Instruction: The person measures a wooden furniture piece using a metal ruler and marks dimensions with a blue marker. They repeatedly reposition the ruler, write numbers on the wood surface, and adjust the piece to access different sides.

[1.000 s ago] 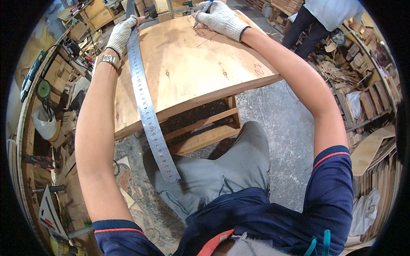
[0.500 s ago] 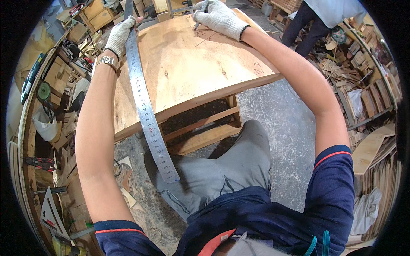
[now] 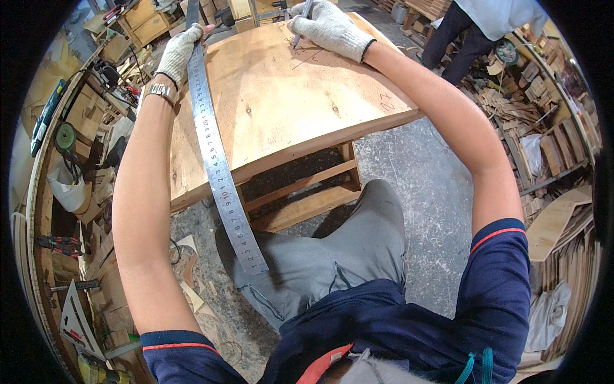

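My left hand (image 3: 181,52), in a white knit glove, grips a long steel ruler (image 3: 214,150) near its far part. The ruler lies across the left side of a pale wooden board (image 3: 281,96), and its near end juts past the board's front edge above my leg. At the far side of the board my right hand (image 3: 329,29), also gloved, is closed around a pen (image 3: 307,11). The pen's tip (image 3: 295,43) is on or just above the wood, beside small handwritten marks and a drawn line. More handwriting shows near the board's right corner.
Under the board stands a wooden frame (image 3: 307,201). Another person (image 3: 473,38) stands at the far right near piles of wood offcuts (image 3: 505,109). To the left, a cluttered bench holds a white triangle square (image 3: 80,320) and red-handled pliers (image 3: 61,244). Scraps (image 3: 192,297) lie on the floor.
The pen tip has shifted very slightly with my right hand among the marks. My left hand and the ruler stay almost where they were.
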{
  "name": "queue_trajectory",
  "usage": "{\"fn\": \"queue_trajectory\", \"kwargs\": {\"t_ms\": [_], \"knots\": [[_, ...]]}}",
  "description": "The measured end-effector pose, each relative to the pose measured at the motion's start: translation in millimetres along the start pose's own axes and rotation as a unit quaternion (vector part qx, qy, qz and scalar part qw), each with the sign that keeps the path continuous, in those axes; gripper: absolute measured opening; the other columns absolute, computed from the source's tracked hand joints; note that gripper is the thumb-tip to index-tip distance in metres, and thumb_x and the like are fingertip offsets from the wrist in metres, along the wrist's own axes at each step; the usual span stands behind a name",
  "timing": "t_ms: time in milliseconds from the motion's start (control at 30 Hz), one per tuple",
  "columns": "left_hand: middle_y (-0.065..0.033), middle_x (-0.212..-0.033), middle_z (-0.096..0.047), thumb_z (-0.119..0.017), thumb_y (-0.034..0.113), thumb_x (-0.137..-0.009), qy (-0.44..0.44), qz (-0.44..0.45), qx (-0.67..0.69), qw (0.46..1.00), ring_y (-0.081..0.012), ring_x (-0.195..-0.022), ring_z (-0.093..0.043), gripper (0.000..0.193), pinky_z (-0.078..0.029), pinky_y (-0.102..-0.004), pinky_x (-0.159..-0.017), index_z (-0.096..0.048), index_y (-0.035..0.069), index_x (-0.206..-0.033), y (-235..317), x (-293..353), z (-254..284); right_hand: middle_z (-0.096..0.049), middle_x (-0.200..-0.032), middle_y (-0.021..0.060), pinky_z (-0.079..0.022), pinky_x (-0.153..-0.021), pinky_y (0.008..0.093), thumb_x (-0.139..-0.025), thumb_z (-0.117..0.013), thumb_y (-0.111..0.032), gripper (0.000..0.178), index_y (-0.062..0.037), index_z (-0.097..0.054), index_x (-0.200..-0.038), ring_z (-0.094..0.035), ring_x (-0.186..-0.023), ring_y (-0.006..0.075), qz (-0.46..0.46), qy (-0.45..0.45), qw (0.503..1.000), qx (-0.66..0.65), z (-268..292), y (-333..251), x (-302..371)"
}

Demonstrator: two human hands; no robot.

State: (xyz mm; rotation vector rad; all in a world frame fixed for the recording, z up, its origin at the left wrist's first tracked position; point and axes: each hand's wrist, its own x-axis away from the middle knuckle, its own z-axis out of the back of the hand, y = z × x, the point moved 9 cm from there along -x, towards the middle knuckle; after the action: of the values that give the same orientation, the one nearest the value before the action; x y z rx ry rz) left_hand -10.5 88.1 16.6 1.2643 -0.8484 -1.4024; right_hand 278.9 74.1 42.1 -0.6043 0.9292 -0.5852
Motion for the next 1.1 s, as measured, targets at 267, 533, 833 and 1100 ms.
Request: {"fn": "queue_trajectory", "kwargs": {"t_ms": [267,533,833,1100], "knots": [[0.0061,-0.074,-0.056,-0.057,0.038,-0.104,0.001,0.004,0.001,1.000,-0.0071,-0.063,-0.048,0.036,-0.042,-0.0252,-0.060,-0.078,0.011,-0.117,-2.2,-3.4,1.9,-0.051,-0.059,-0.0031,-0.038,-0.051,0.0312,-0.090,-0.060,-0.012,0.022,-0.0063,-0.059,-0.068,-0.047,-0.054,0.0083,0.003,-0.021,0.999,-0.030,-4.5,-5.1,3.1],[0.0057,-0.074,-0.056,-0.057,0.038,-0.104,0.006,0.003,-0.015,1.000,-0.0072,-0.063,-0.049,0.037,-0.042,-0.0252,-0.061,-0.078,0.010,-0.115,-2.0,-3.8,2.5,-0.049,-0.059,-0.0058,-0.036,-0.049,0.0288,-0.092,-0.061,-0.013,0.023,-0.0080,-0.059,-0.070,-0.046,-0.053,0.0071,-0.014,-0.032,0.999,-0.026,-4.7,-3.5,4.5],[0.0078,-0.076,-0.049,-0.055,0.035,-0.108,-0.001,0.003,-0.002,1.000,-0.0043,-0.060,-0.044,0.042,-0.042,-0.0223,-0.056,-0.066,0.001,-0.131,6.4,5.3,-3.9,-0.055,-0.064,-0.0049,-0.040,-0.053,0.0266,-0.094,-0.062,-0.015,0.015,-0.0074,-0.065,-0.081,-0.049,-0.055,0.0052,-0.014,-0.042,0.999,-0.014,-3.8,-2.7,4.9],[0.0062,-0.079,-0.047,-0.048,0.034,-0.111,-0.007,-0.003,-0.008,1.000,-0.0055,-0.063,-0.044,0.045,-0.043,-0.0232,-0.058,-0.063,-0.002,-0.135,6.1,6.3,-2.7,-0.060,-0.066,-0.0019,-0.042,-0.047,0.0240,-0.092,-0.066,-0.015,0.011,-0.0049,-0.066,-0.088,-0.054,-0.053,0.0058,-0.080,-0.108,0.984,-0.121,-4.0,-19.7,20.4]]}}
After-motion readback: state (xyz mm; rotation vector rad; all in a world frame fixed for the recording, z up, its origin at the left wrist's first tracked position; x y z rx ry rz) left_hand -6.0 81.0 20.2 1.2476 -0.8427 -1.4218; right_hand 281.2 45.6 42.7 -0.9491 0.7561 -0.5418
